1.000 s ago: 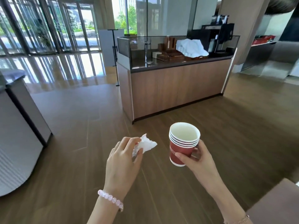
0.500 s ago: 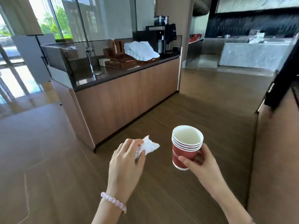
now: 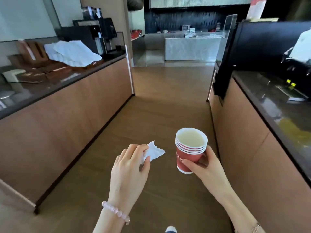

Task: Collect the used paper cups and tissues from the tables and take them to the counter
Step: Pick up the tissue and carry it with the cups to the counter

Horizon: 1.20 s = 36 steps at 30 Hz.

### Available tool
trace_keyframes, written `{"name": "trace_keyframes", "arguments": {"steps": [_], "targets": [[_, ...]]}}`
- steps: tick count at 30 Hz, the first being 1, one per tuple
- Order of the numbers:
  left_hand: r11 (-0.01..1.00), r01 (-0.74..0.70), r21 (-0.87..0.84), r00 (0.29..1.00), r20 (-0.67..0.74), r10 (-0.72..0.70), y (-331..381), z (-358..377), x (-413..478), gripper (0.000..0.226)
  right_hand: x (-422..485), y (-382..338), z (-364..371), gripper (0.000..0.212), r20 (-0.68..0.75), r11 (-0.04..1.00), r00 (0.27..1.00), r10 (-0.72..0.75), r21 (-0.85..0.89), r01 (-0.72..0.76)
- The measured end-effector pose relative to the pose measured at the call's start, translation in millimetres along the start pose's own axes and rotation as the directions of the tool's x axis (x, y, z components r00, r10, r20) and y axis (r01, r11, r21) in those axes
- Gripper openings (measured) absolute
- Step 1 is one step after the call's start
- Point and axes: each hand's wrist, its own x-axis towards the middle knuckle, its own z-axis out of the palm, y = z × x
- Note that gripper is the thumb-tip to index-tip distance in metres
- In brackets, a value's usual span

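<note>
My right hand [image 3: 206, 165] grips a stack of several nested red paper cups [image 3: 189, 153] with white rims, held upright at lower centre. To its left my left hand [image 3: 128, 170], with a pink bead bracelet on the wrist, pinches a crumpled white tissue [image 3: 154, 152] between thumb and fingers. Both hands are held out over the wooden floor, in an aisle between a wood-fronted counter [image 3: 67, 115] on the left and another dark-topped counter [image 3: 276, 115] on the right.
The left counter carries a white cloth pile [image 3: 72, 52], wooden trays [image 3: 42, 71] and a black coffee machine [image 3: 99, 37]. A black display case [image 3: 252, 52] stands on the right counter. The wooden floor aisle [image 3: 170, 98] runs ahead to a grey stone counter [image 3: 190, 47].
The view has swung right and moved forward: the left counter slid to the left edge, a right counter came into view. Both hands keep the same hold on tissue and cups.
</note>
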Motion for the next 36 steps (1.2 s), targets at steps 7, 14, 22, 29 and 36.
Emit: {"name": "trace_keyframes", "arguments": {"steps": [7,14,22,29,36], "targets": [[0.991,-0.094,-0.094,0.993,0.061,0.100,-8,91,123,0.026,120,16,-24,0.049,-0.161,1.000,0.987,-0.013,0.011,0.015],[0.954,-0.205,-0.219,0.966,0.113,0.234,17,183,219,0.024,205,27,-72,0.051,-0.303,1.000,0.953,0.016,0.002,-0.016],[0.822,-0.345,-0.453,0.862,0.193,0.468,78,285,283,0.023,228,36,-142,0.054,-0.574,0.999,0.817,0.054,0.028,-0.046],[0.601,-0.437,-0.669,0.673,0.200,0.712,156,369,310,0.022,227,42,-190,0.057,-0.813,0.996,0.576,0.085,0.046,-0.081],[0.345,-0.440,-0.829,0.427,0.145,0.893,236,426,328,0.025,221,45,-223,0.059,-0.974,0.989,0.219,0.050,0.017,-0.150]]}}
